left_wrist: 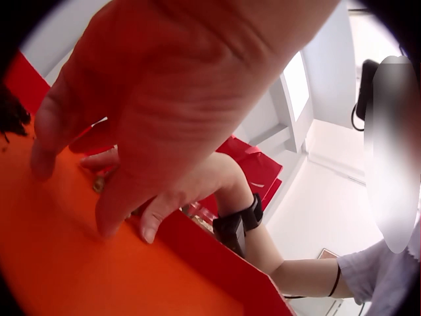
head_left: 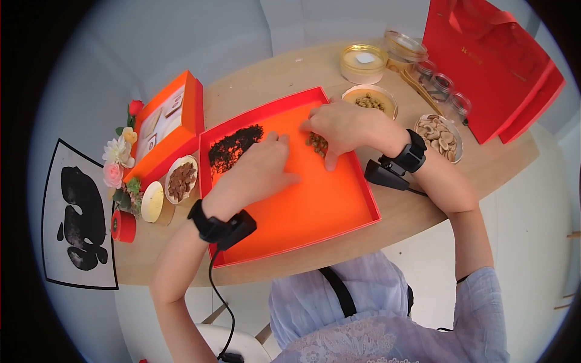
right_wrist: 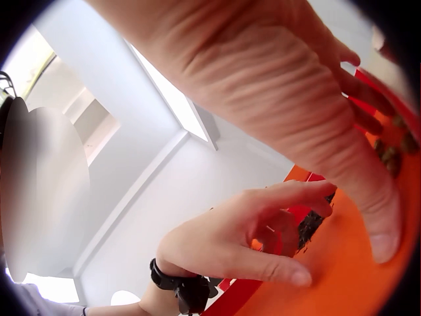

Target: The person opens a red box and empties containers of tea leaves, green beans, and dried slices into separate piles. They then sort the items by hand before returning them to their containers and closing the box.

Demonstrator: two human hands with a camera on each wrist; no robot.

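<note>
A shallow red box point(head_left: 321, 212) with an orange floor lies in front of me. Dark, stringy dried leaves point(head_left: 235, 146) are heaped in its far left corner. My left hand point(head_left: 253, 174) hovers beside that heap, its fingers loosely bent and thumb apart, holding nothing. At the far right of the box, my right hand point(head_left: 350, 126) spreads over a small pile of greenish-brown dried buds point(right_wrist: 389, 158). Thumb and fingers stand apart on either side of the pile. In the right wrist view the thumb point(right_wrist: 381, 230) comes down close to the orange floor.
Right of the box are a bowl of similar buds point(head_left: 370, 100), a bowl of sliced dried pieces point(head_left: 437, 138), several jars, wooden tongs point(head_left: 422, 88) and a red bag point(head_left: 484, 66). On the left stand a bowl of brown chips point(head_left: 181, 180), an orange box point(head_left: 195, 109) and flowers point(head_left: 118, 151).
</note>
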